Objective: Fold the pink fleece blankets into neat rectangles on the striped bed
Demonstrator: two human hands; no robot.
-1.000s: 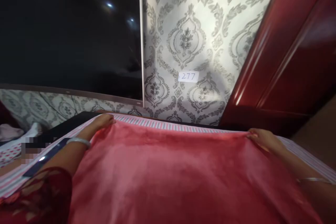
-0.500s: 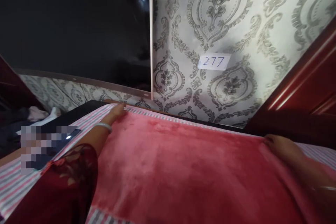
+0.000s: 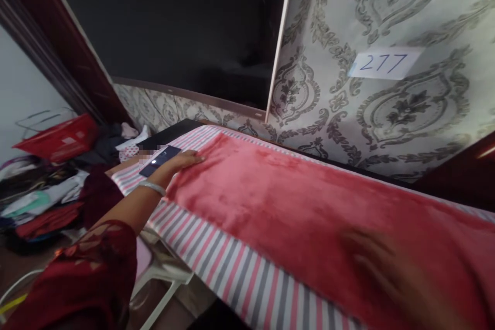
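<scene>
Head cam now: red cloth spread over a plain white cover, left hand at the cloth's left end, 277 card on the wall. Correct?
One error: the cover isn't plain white; the head view shows pink, grey and white stripes. The rest holds: red cloth spread over it, left hand at its left end, 277 card on the wall.

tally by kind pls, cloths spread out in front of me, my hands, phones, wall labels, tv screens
Cloths: 2 (red cloth, striped cloth)
Hands: 2 (left hand, right hand, blurred)
Phones: 1 (dark phone)
Wall labels: 1 (white label reading 277)
TV screens: 1 (black screen)
Total: 7
</scene>
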